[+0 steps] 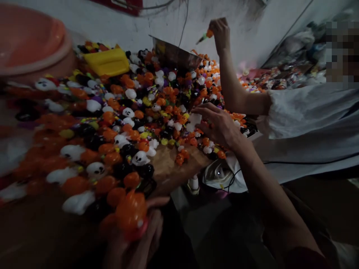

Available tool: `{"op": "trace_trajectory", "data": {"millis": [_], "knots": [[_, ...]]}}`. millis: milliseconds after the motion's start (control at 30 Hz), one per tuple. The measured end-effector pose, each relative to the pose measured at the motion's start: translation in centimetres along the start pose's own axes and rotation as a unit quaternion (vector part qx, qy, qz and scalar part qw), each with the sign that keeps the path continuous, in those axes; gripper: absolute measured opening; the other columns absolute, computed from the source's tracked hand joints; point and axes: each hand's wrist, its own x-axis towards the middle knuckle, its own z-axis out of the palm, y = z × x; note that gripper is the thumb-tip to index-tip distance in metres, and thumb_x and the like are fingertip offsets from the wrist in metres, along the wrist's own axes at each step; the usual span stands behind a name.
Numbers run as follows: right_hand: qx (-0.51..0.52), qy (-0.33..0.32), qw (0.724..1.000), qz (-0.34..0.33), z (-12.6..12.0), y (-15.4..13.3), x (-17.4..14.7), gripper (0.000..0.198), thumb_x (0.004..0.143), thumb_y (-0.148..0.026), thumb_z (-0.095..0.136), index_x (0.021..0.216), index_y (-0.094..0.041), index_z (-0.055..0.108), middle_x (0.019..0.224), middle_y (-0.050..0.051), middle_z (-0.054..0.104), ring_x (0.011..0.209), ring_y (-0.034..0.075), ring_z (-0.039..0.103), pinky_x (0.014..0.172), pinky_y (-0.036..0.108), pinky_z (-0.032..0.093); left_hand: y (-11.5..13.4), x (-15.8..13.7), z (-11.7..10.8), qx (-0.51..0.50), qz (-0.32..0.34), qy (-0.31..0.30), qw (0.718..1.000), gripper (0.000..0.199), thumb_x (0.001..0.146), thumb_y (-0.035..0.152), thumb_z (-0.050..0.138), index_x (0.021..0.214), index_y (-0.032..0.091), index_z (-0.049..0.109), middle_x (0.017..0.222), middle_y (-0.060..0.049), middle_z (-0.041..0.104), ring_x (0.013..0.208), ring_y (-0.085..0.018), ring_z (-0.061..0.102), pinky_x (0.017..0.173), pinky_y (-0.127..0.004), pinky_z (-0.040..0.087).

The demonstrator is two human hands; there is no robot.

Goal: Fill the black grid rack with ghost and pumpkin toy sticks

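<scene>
Low at the front, my left hand is closed around a shiny orange pumpkin-shaped toy with a red part at its lower side. Part of that hand is dark and blurred. My right hand reaches over the near right side of the pile, fingers curved. A whitish plastic piece shows between its index finger and thumb; its exact kind is too blurred to tell. Around both hands lie small orange pumpkin, white ghost and black plastic toys, heaped on a brown tabletop.
Across the heap, a co-worker's raised hand holds an orange toy with a greenish tip. A yellow scoop-like container, a metal pan and a large pink tub stand at the back. A white bag sits below the table edge.
</scene>
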Motion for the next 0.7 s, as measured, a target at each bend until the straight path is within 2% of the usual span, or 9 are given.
{"op": "trace_trajectory", "data": {"millis": [100,167,267,333,400,467,567,633,700], "knots": [[0.077,0.006,0.996,-0.037,-0.7,-5.7,-2.5,0.045,0.101,-0.033,0.057,0.145,-0.022,0.054,0.137,0.011,0.064,0.119,0.024,0.066,0.097,0.037,0.055,0.4,-0.2,1.6,-0.062,-0.077,-0.009,0.995,0.066,0.092,0.076,0.051,0.126,0.02,0.064,0.059,0.002,0.058,0.043,-0.012,0.05,0.036,-0.022,0.038],[0.114,-0.007,0.992,-0.044,-0.5,-8.8,-4.0,0.047,0.103,-0.034,0.055,0.149,-0.025,0.05,0.139,0.01,0.065,0.123,0.024,0.065,0.102,0.039,0.056,1.0,-0.4,2.1,-0.133,-0.149,-0.063,0.978,0.074,0.088,0.079,0.054,0.128,0.017,0.063,0.055,0.002,0.056,0.042,-0.013,0.051,0.034,-0.02,0.034],[0.168,-0.015,0.985,-0.035,0.4,-11.3,-5.7,0.052,0.104,-0.035,0.054,0.154,-0.027,0.044,0.14,0.008,0.065,0.125,0.024,0.065,0.105,0.043,0.056,1.9,-0.6,2.0,-0.187,-0.172,-0.121,0.96,0.067,0.085,0.073,0.065,0.115,0.014,0.067,0.063,0.0,0.061,0.042,-0.01,0.05,0.033,-0.018,0.034],[0.211,-0.001,0.977,-0.005,1.3,-12.0,-6.8,0.056,0.103,-0.039,0.056,0.156,-0.028,0.042,0.144,0.009,0.063,0.123,0.025,0.066,0.103,0.043,0.058,2.0,-0.8,1.9,-0.188,-0.164,-0.101,0.963,0.062,0.081,0.069,0.073,0.106,0.013,0.067,0.07,0.0,0.063,0.041,-0.007,0.048,0.032,-0.017,0.033],[0.258,0.027,0.963,0.067,2.4,-12.5,-8.0,0.058,0.1,-0.043,0.06,0.155,-0.029,0.045,0.146,0.011,0.061,0.114,0.024,0.07,0.097,0.042,0.061,1.5,-0.9,1.9,-0.187,-0.165,-0.057,0.967,0.063,0.075,0.069,0.079,0.101,0.013,0.066,0.072,0.0,0.063,0.04,-0.006,0.046,0.031,-0.016,0.03],[0.317,0.044,0.933,0.167,3.6,-13.1,-9.4,0.05,0.099,-0.045,0.062,0.146,-0.029,0.057,0.135,0.011,0.068,0.1,0.023,0.073,0.089,0.039,0.063,0.4,-0.9,2.1,-0.187,-0.157,-0.013,0.97,0.065,0.072,0.07,0.08,0.1,0.013,0.065,0.071,0.0,0.063,0.039,-0.005,0.044,0.031,-0.016,0.026],[0.455,-0.01,0.851,0.262,5.7,-14.9,-11.5,0.037,0.099,-0.052,0.061,0.12,-0.026,0.076,0.098,0.005,0.077,0.085,0.021,0.073,0.081,0.036,0.063,-1.7,-1.0,2.3,-0.141,-0.104,0.032,0.984,0.057,0.077,0.065,0.078,0.098,0.013,0.069,0.07,-0.001,0.065,0.038,-0.004,0.041,0.034,-0.017,0.027],[0.538,-0.032,0.794,0.282,7.2,-16.6,-12.5,0.038,0.094,-0.057,0.065,0.106,-0.025,0.08,0.091,0.003,0.076,0.088,0.021,0.072,0.087,0.037,0.061,-2.9,-1.1,2.2,-0.065,-0.048,0.063,0.995,0.044,0.081,0.056,0.077,0.094,0.015,0.072,0.069,-0.002,0.066,0.042,-0.007,0.045,0.039,-0.02,0.036],[0.58,-0.005,0.754,0.308,8.7,-18.3,-12.8,0.037,0.087,-0.059,0.073,0.1,-0.024,0.081,0.093,0.003,0.076,0.092,0.021,0.071,0.092,0.038,0.059,-4.0,-1.1,2.0,0.019,0.004,0.102,0.995,0.032,0.081,0.048,0.079,0.091,0.018,0.075,0.074,-0.003,0.071,0.055,-0.012,0.058,0.051,-0.024,0.05]]}}
